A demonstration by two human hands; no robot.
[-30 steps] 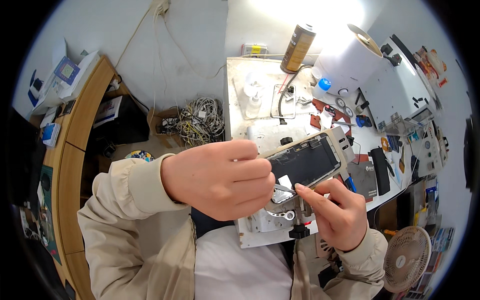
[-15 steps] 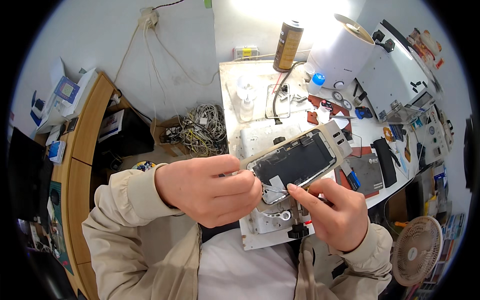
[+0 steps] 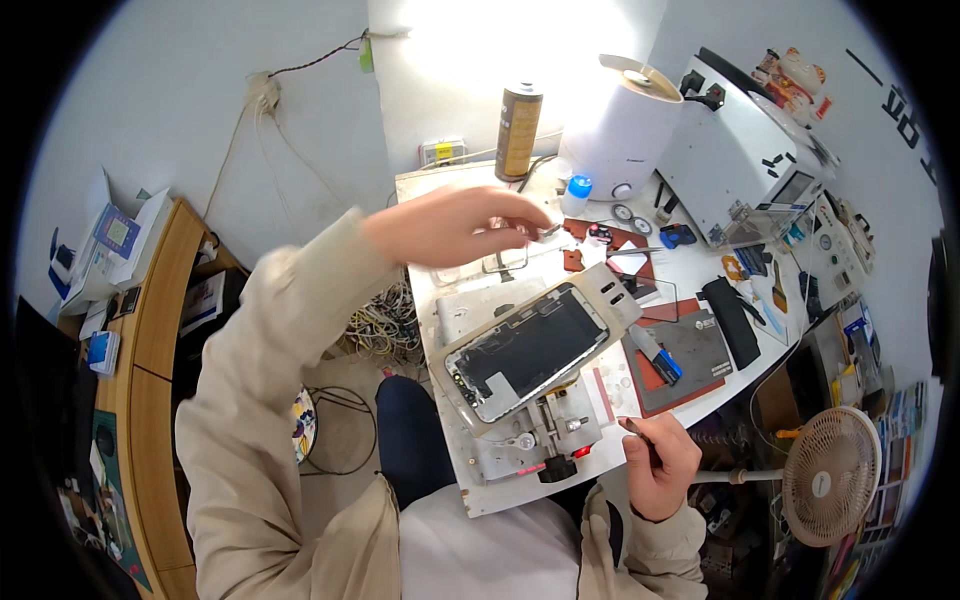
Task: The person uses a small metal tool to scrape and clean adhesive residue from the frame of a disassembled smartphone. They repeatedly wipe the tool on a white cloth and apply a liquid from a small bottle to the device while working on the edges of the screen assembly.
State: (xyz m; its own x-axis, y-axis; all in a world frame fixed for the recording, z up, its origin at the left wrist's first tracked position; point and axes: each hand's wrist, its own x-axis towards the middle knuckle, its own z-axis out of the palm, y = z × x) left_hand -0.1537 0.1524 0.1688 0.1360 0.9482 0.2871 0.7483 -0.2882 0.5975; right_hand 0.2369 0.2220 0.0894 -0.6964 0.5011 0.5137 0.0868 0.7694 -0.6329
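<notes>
The opened phone (image 3: 530,352) sits clamped, tilted, in a metal holding jig (image 3: 520,440) near the front edge of the surface (image 3: 690,270), dark insides up. Right hand (image 3: 658,468) is just off that front edge, right of the jig, fingers closed around a thin dark tool (image 3: 634,430). Left hand (image 3: 455,225) reaches out over the back part of the surface, fingertips pinching something small and blurred, too tiny to identify. Behind it, a tall spray can (image 3: 519,131) and a white cylindrical appliance (image 3: 618,135) stand at the back edge.

Left hand (image 3: 455,225) is reaching way out, arm stretched, fingers pinching together (bit blurry); right hand (image 3: 660,465) is sitting low, curling into a loose fist.
</notes>
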